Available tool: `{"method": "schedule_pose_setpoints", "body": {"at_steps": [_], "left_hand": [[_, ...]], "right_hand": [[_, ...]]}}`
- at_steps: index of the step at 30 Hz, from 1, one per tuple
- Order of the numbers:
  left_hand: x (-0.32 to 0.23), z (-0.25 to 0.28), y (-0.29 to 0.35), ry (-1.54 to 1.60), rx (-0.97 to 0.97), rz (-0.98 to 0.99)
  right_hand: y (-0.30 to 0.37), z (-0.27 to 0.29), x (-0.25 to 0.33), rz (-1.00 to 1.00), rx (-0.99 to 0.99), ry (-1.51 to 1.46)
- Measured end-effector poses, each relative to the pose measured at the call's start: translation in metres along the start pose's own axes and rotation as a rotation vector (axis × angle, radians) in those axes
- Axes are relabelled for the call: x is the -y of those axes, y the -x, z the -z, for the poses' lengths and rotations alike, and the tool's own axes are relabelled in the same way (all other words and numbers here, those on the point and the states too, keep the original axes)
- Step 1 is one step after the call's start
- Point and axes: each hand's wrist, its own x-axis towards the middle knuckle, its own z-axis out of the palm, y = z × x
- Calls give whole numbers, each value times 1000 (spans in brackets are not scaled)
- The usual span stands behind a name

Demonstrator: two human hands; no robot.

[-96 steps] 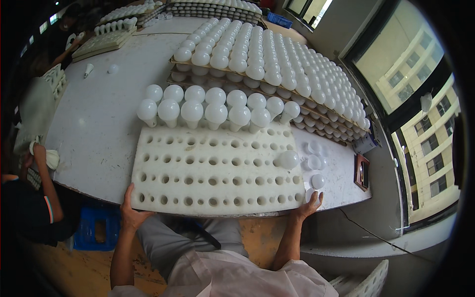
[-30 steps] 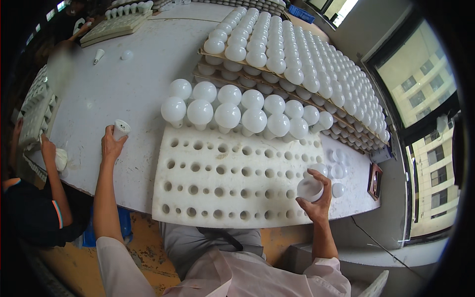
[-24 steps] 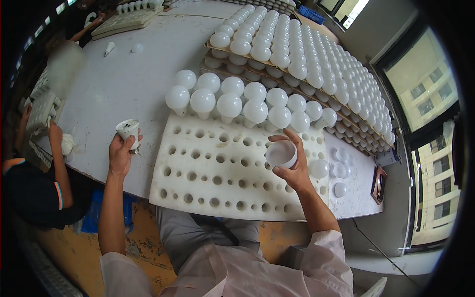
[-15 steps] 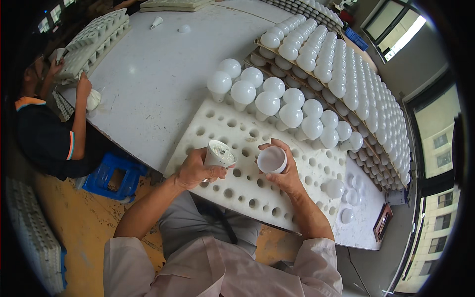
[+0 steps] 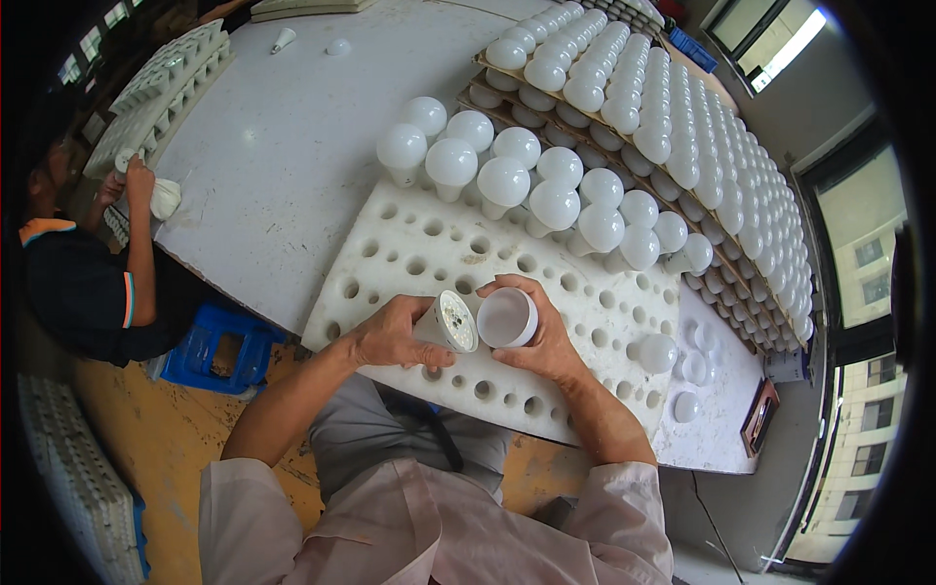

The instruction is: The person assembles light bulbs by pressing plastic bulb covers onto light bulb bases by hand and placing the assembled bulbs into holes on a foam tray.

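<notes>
My left hand (image 5: pixel 398 336) is closed round a white bulb base (image 5: pixel 454 321), tilted so its round end with a small board faces right. Close beside it, my right hand (image 5: pixel 546 341) grips a white bulb cover (image 5: pixel 507 317), its hollow opening turned up toward me. The two parts are almost touching, with a narrow gap between them. Both are held above a white foam tray (image 5: pixel 429 255) full of holes. Two rows of finished-looking white bulbs (image 5: pixel 504 181) stand in the tray's far side, and one bulb (image 5: pixel 655 353) lies at its right edge.
Loose white covers (image 5: pixel 687 407) lie on the table right of the tray. Stacked trays of bulbs (image 5: pixel 673 127) rise at the right. At the far left, a person (image 5: pixel 88 283) works beside foam trays (image 5: pixel 161 97); a blue stool (image 5: pixel 219 351) stands below.
My hands have drawn together. The bulb base has moved right and tipped toward the cover, which has shifted slightly left. The whole view has shifted a little.
</notes>
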Motion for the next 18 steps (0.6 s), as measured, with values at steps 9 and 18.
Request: {"method": "schedule_pose_setpoints", "body": {"at_steps": [9, 18], "left_hand": [[6, 2, 0, -54, -5, -33], [-3, -1, -4, -129, 12, 95]], "right_hand": [[0, -4, -2, -23, 5, 97], [1, -21, 12, 14, 73, 642]]}}
